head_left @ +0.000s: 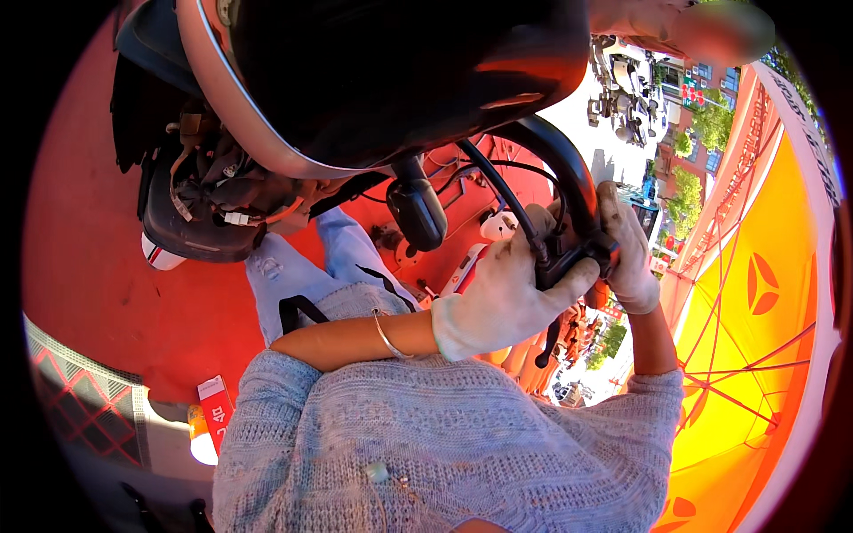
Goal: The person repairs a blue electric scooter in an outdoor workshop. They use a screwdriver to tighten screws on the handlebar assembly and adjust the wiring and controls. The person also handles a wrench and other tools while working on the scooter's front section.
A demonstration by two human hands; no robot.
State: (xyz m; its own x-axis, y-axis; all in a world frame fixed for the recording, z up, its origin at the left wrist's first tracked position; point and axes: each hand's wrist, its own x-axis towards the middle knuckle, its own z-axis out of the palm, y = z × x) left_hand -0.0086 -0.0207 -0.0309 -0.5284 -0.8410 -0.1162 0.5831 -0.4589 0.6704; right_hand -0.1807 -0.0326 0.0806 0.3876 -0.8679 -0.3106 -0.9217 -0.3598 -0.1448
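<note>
My left hand point(484, 298), in a white glove, grips the black handlebar control housing point(560, 259) at the right of centre, thumb across its front. My right hand point(626, 253), in a smudged white glove, wraps round the end of the curved black handlebar tube point(560, 155) just beside it. Black cables run down to the housing, and a lever point(546, 351) hangs below it. Above my hands is a glossy black body panel point(382, 62) with a silver rim, and a black mirror-like part point(418, 213) hangs left of my left hand, its function unclear.
Dark parts with wiring and connectors point(209, 186) sit at the left over a red floor point(107, 266). A red box point(213, 413) lies at lower left. A yellow canopy point(746, 284) with red frame stands at right, with parked scooters point(622, 89) beyond.
</note>
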